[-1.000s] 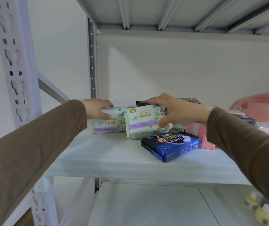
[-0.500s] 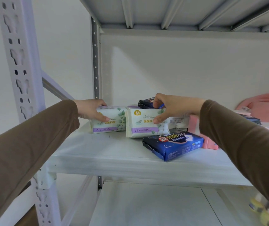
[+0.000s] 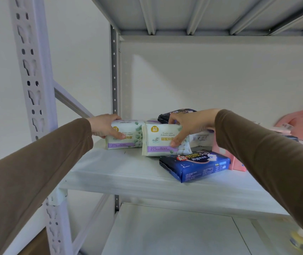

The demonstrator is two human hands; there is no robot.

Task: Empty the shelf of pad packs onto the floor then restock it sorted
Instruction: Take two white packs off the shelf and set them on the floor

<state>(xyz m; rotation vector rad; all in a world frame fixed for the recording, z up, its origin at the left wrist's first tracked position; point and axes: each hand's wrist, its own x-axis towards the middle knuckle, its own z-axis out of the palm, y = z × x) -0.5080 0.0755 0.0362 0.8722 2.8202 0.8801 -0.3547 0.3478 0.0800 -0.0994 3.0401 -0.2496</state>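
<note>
head view: both arms reach onto the white shelf (image 3: 121, 173). the left hand (image 3: 106, 128) grips the left white pack (image 3: 126, 135), thumb across its printed face and fingers over the top edge. the right hand (image 3: 191, 124) grips the right white pack (image 3: 163, 140) the same way, thumb pressed low on the front. the two matching packs stand on edge, side by side and touching, which reads as like being grouped with like, so this looks like the restocking step, though i cannot be sure they are not being lifted out instead. holding each from above keeps the soft packs upright and square to each other. a blue pack (image 3: 196, 165) lies flat just in front of the right one, near the shelf's front edge. a dark pack (image 3: 176, 114) sits behind the right hand, and pink packs (image 3: 237, 162) stand to the right, partly hidden by the sleeve.
</note>
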